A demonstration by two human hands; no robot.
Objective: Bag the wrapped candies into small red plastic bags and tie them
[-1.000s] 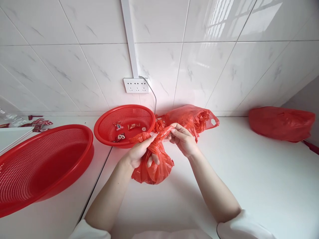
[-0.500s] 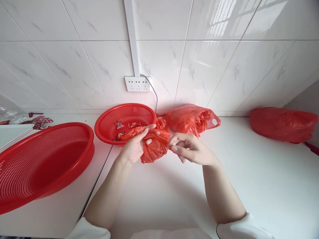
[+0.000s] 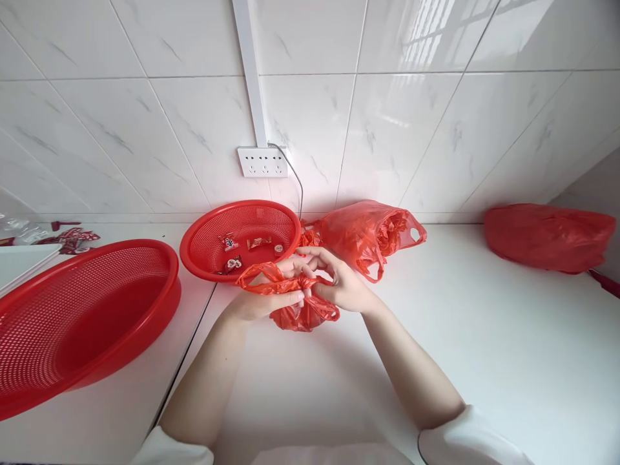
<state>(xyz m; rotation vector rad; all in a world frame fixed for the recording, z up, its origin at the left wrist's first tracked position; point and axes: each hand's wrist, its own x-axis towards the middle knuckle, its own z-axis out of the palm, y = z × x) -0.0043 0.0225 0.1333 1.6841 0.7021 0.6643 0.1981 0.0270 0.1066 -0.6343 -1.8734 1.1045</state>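
Both hands grip a small red plastic bag above the white counter, its neck twisted into a knot-like bunch. My left hand is closed on the bag's neck from the left, and a handle loop hangs over its fingers. From the right, my right hand pinches the bunched plastic, thumb and fingertips close to the left ones. The bag's lower part bulges beneath the hands; its contents are hidden. Just behind is a red perforated basket with several small wrapped packets inside.
A larger red basket stands at the left, near a white tray and red wrappers. Against the tiled wall lie a red bag stuffed with bags and another red bag far right. A socket panel is on the wall.
My right hand has moved left and in against the bag's neck, meeting my left hand. The plastic there is now bunched tighter, with handle loops sticking out on both sides.
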